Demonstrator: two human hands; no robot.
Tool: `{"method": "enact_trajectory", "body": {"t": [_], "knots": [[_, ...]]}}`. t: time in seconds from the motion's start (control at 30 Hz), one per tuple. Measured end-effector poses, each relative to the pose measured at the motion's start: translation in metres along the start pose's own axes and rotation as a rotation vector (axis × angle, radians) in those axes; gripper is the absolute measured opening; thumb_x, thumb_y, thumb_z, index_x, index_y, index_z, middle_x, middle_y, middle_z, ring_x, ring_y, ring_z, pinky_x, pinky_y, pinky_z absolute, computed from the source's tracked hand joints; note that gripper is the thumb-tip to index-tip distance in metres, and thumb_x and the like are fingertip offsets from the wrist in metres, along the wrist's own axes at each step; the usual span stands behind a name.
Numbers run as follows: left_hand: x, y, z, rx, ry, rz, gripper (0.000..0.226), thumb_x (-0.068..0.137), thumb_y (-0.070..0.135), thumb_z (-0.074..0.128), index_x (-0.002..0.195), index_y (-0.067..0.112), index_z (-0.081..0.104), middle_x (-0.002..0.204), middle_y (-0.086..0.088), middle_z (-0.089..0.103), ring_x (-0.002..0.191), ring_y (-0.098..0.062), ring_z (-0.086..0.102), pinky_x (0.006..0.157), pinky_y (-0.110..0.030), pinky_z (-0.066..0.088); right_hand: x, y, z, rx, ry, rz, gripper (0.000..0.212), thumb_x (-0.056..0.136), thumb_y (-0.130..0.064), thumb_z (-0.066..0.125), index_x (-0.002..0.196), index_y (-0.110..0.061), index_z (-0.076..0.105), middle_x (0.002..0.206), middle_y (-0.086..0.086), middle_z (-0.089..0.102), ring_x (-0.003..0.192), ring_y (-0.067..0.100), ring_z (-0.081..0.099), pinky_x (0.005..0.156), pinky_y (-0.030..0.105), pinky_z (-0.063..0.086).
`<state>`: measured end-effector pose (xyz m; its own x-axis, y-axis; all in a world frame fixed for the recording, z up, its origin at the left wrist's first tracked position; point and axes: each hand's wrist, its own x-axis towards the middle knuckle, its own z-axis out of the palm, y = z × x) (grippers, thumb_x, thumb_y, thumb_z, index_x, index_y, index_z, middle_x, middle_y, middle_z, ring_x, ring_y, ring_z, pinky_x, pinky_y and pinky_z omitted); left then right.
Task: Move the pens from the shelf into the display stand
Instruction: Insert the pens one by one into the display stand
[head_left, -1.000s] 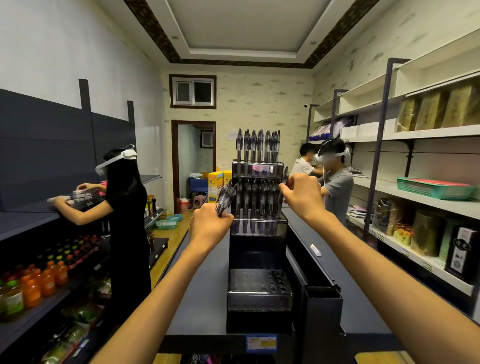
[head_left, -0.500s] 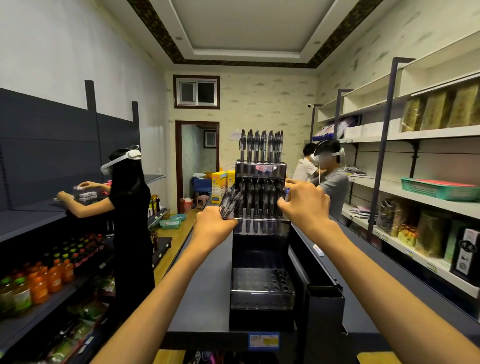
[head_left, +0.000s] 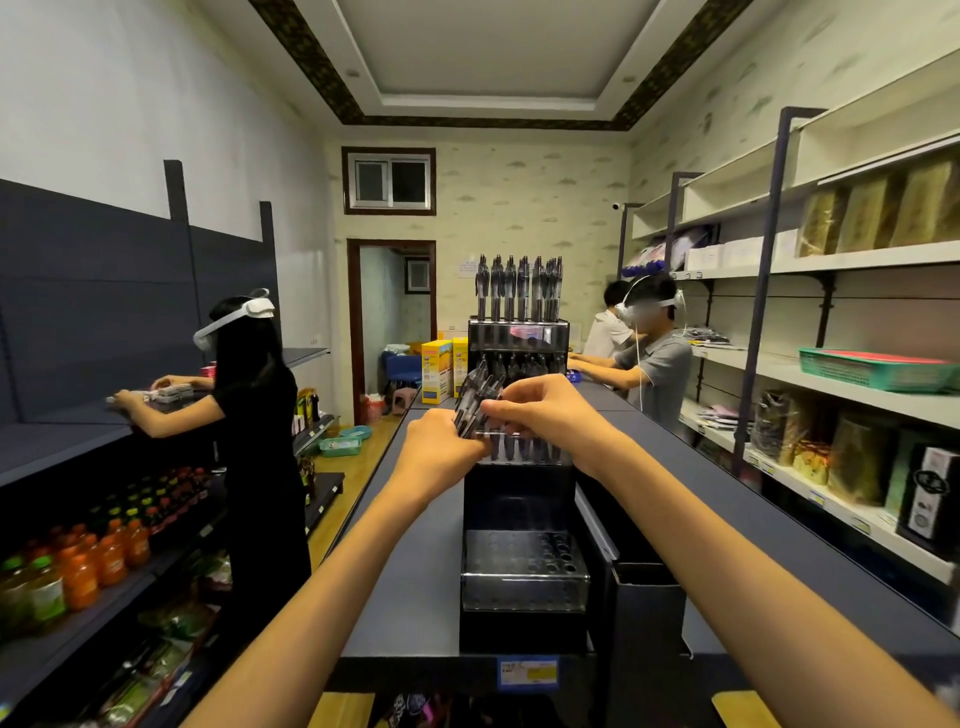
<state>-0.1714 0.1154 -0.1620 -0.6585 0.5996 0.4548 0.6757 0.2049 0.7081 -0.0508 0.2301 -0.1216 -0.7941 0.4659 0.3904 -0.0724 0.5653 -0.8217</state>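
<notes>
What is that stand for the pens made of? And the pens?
The display stand looks like glossy plastic, black with clear see-through fronts. The pens in the left hand look like clear plastic barrels with dark parts; blur leaves that unsure.

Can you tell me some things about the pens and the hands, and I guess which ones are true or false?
1. The left hand holds a bunch of dark clip-top pens. True.
2. The top tier of the black tiered display stand is empty. False: a row of pens stands there.
3. The right hand pinches a pen at the bunch. True.
4. The clear bottom tray with round holes is full of pens. False: it holds none.
</notes>
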Motion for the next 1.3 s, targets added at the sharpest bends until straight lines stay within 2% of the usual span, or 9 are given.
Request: {"method": "enact_trajectory", "body": {"t": [0.1,0.27,0.33,0.47,0.57,0.73,0.83,1.0,1.3], "knots": [[-0.002,-0.001,-0.003,-0.059,-0.019,-0.014,0.019,0.081,0.018,0.071,0.065,0.015,0.060,0.041,0.007,0.054,0.033,-0.005,0.049,0.036,-0.019,0.038,0.001,0.000,0.007,0.073,0.046,-0.012,0.014,0.090,-0.024,0.076,0.089,-0.010,0.078,0.077,0.002,0.076,0.065,0.003,0.066,0.059,0.015,0.050],[0.000,-0.011,-0.012,-0.054,0.006,-0.065,0.028,0.083,0.025,0.071,0.060,0.018,0.056,0.046,0.007,0.052,0.041,-0.010,0.046,0.041,-0.023,0.038,0.012,-0.004,0.010,0.329,0.287,-0.015,0.012,0.099,-0.014,0.061,0.094,-0.003,0.061,0.086,0.020,0.073,0.076,0.032,0.075,0.072,0.042,0.063],[0.000,-0.020,-0.016,-0.005,0.029,-0.073,0.033,0.081,0.027,0.071,0.055,0.021,0.052,0.042,0.010,0.048,0.041,-0.003,0.041,0.041,-0.020,0.035,0.017,-0.006,0.004,0.384,0.374,-0.048,0.012,0.102,-0.014,0.057,0.098,-0.004,0.054,0.091,0.023,0.071,0.076,0.031,0.076,0.067,0.042,0.064],[0.003,-0.036,-0.025,0.055,0.056,-0.096,0.035,0.079,0.027,0.073,0.053,0.021,0.050,0.045,0.010,0.048,0.047,-0.008,0.044,0.046,-0.022,0.035,0.026,-0.009,-0.001,0.125,0.480,-0.184,0.016,0.103,-0.016,0.057,0.106,-0.002,0.052,0.097,0.020,0.066,0.075,0.027,0.075,0.061,0.043,0.064],[0.006,-0.040,-0.030,0.085,0.096,-0.095,0.030,0.078,0.029,0.071,0.054,0.018,0.056,0.046,0.008,0.050,0.050,-0.013,0.048,0.050,-0.026,0.039,0.031,-0.013,0.003,-0.076,0.462,-0.258,0.018,0.102,-0.016,0.059,0.108,0.000,0.054,0.097,0.021,0.066,0.077,0.027,0.074,0.060,0.044,0.064],[0.008,-0.039,-0.032,0.123,0.127,-0.069,0.030,0.080,0.030,0.069,0.056,0.018,0.057,0.050,0.006,0.054,0.052,-0.012,0.052,0.048,-0.023,0.038,0.039,-0.014,0.014,-0.285,0.434,-0.302,0.018,0.101,-0.017,0.062,0.110,-0.001,0.058,0.094,0.015,0.069,0.084,0.029,0.070,0.073,0.047,0.061],[0.010,-0.036,-0.035,0.118,0.149,-0.051,0.031,0.081,0.029,0.069,0.056,0.017,0.056,0.052,0.005,0.055,0.054,-0.013,0.054,0.048,-0.024,0.037,0.041,-0.008,0.018,-0.325,0.426,-0.293,0.017,0.099,-0.019,0.064,0.108,-0.004,0.060,0.090,0.009,0.069,0.082,0.027,0.070,0.072,0.044,0.061],[0.013,-0.037,-0.039,0.121,0.142,-0.043,0.029,0.081,0.028,0.067,0.057,0.016,0.057,0.057,0.000,0.057,0.060,-0.020,0.056,0.054,-0.027,0.042,0.046,0.000,0.023,-0.309,0.380,-0.205,0.020,0.097,-0.022,0.069,0.104,-0.003,0.066,0.089,0.014,0.072,0.081,0.029,0.072,0.075,0.050,0.061],[0.016,-0.035,-0.028,0.097,0.172,-0.035,0.030,0.080,0.027,0.069,0.054,0.018,0.056,0.051,0.006,0.055,0.054,-0.012,0.054,0.048,-0.023,0.036,0.042,0.001,0.028,-0.438,0.285,-0.152,0.017,0.094,-0.020,0.070,0.095,-0.004,0.067,0.086,0.012,0.074,0.081,0.027,0.072,0.081,0.047,0.060]]}}
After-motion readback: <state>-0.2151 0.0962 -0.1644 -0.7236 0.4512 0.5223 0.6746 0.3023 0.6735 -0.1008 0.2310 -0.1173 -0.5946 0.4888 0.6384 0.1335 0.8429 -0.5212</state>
